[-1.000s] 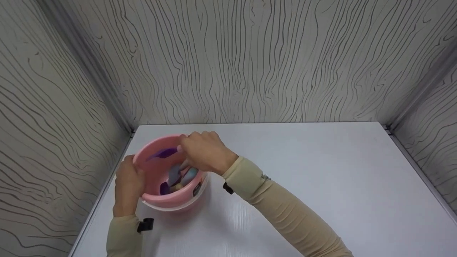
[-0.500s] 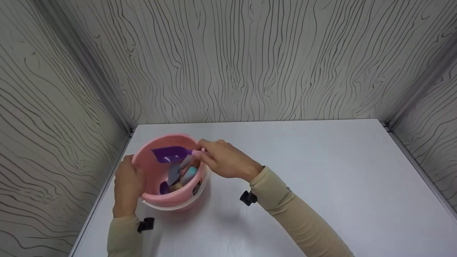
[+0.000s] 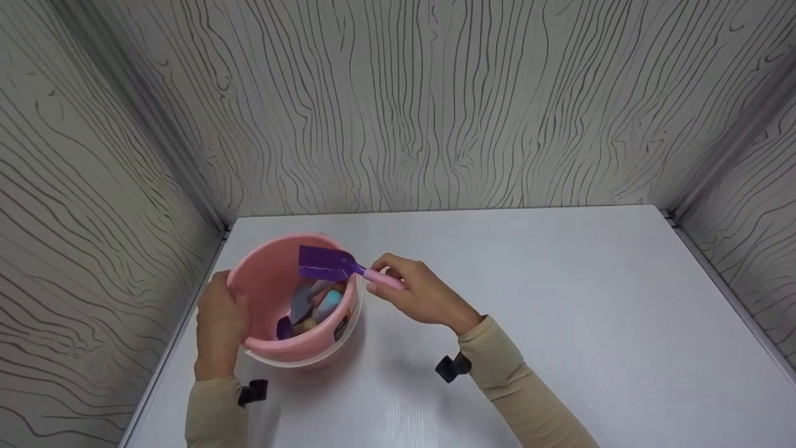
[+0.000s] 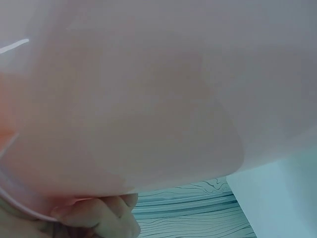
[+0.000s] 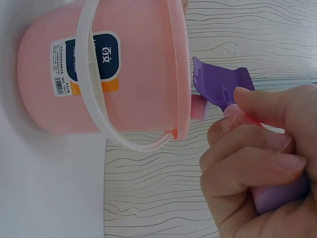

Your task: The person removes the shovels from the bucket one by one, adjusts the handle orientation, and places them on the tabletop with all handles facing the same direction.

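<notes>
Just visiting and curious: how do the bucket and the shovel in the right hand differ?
The bucket is mainly pink; the shovel has a purple blade. The bucket is much larger than the shovel. The left hand grips the bucket's rim; the right hand holds the shovel's handle. Both show pink.

1. Bucket [image 5: 143, 69]: pink plastic, smooth, with a soft sheen.
2. Bail handle [image 5: 85, 64]: smooth white plastic.
3. Label [image 5: 108, 54]: smooth and printed; paper or film cannot be distinguished.
4. Shovel blade [image 3: 324, 264]: purple plastic, glossy, with bright highlights.
5. Shovel grip [image 3: 384, 279]: smooth pink plastic, duller than the blade.
6. Sleeve [image 3: 541, 404]: matt beige cloth, creased.
7. Tabletop [image 3: 528, 311]: smooth, white, faintly reflective.
8. Wall panel [image 3: 398, 112]: pale and matt, patterned with wood-grain lines.
9. Corner strip [image 3: 143, 124]: grey, metal-like.
</notes>
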A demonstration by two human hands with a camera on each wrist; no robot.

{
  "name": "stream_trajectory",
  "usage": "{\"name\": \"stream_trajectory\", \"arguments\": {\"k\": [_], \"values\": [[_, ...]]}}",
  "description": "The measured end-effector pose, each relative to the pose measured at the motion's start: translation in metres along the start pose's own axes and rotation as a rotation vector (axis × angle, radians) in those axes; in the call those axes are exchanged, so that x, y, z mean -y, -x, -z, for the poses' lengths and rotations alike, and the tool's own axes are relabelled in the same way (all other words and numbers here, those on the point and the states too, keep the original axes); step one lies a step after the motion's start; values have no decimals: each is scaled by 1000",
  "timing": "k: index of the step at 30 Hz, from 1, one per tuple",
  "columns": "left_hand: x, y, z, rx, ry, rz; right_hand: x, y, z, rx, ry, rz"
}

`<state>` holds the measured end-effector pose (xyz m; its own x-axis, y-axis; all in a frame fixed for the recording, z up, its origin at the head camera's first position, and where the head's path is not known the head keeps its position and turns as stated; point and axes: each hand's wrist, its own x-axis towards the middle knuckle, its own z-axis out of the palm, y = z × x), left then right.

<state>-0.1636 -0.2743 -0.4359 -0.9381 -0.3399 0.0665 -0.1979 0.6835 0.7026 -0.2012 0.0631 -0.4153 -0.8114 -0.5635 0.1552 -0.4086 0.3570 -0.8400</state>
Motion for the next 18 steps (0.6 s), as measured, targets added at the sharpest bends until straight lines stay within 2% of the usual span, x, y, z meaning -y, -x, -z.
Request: {"name": "stream_trajectory", "arguments": {"k": [6,10,15,18], "values": [[-1,0,-1,7,3,5,-13,13,-2,-32,-79,7],[-1,-1,-1,3,-5,0,-23,20,-4,-16,-187,2],[0,-2,0,-9,-6,-15,-35,29,-11,-13,-310,-68],[1,-2,0,-4,-1,-3,-41,34,-15,-28,-381,-121]]}}
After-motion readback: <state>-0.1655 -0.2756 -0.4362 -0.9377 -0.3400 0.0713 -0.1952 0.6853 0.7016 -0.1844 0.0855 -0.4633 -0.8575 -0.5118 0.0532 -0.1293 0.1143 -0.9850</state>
